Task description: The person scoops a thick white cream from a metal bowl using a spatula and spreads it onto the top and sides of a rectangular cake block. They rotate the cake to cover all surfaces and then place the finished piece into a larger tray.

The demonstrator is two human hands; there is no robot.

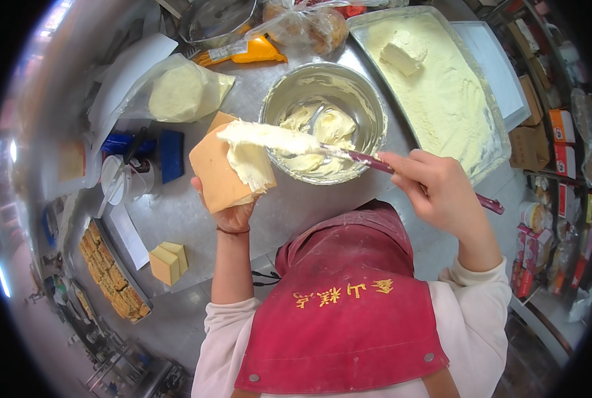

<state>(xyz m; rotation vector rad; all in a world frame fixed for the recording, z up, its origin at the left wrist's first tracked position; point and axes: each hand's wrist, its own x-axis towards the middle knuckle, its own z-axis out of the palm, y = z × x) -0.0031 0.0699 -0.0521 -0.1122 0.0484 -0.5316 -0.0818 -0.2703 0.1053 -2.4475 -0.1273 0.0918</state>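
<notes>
My left hand [233,216] holds up a block of sponge cake [216,169] from below, its tan face towards the camera. Pale cream covers its right side. In my right hand [432,191] is the dark red handle of a spatula [370,160]; its cream-coated blade reaches the cake's upper edge. Below the blade stands a metal bowl [373,109] holding more cream [333,124]. To the right of the bowl, a tray [420,144] contains pale yellow powder [450,99] and a cream-coated block [404,52].
Two small cake pieces [169,261] lie at the lower left, near a tray of cut pastries [109,273]. A white tub [136,176], a blue scraper [171,155] and a bagged round item [176,92] are on the left. An orange packet [256,51] lies behind the bowl.
</notes>
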